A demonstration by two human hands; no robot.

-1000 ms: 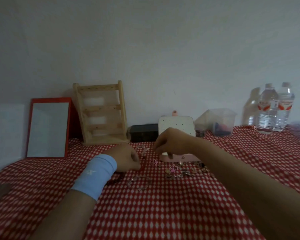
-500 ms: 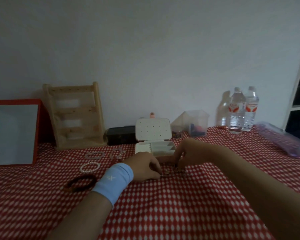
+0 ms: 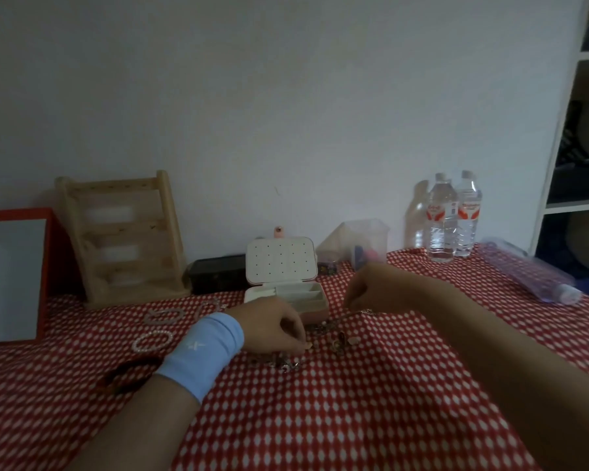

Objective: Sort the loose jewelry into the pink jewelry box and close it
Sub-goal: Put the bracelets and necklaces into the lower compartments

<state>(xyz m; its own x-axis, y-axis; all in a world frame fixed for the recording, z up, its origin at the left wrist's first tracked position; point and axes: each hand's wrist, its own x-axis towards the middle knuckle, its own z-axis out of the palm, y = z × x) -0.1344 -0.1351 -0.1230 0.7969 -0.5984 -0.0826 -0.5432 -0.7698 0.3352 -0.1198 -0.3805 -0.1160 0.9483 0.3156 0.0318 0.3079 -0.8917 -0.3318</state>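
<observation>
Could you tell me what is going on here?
A person is sorting loose jewelry on a red checked tablecloth. The pink jewelry box stands open in front of them, lid up. The left hand, in a blue wristband, picks at the pile with curled fingers; the right hand seems to pinch a thin chain beside the box. A bead bracelet lies unsorted to the left.

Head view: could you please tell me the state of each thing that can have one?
pink jewelry box, open, lid upright.
black case, shut.
water bottles, upright, capped.
pearl bracelet, loose on the cloth.
left hand, fingertips down in the loose jewelry, grip unclear.
right hand, fingers curled, hold unclear.
</observation>
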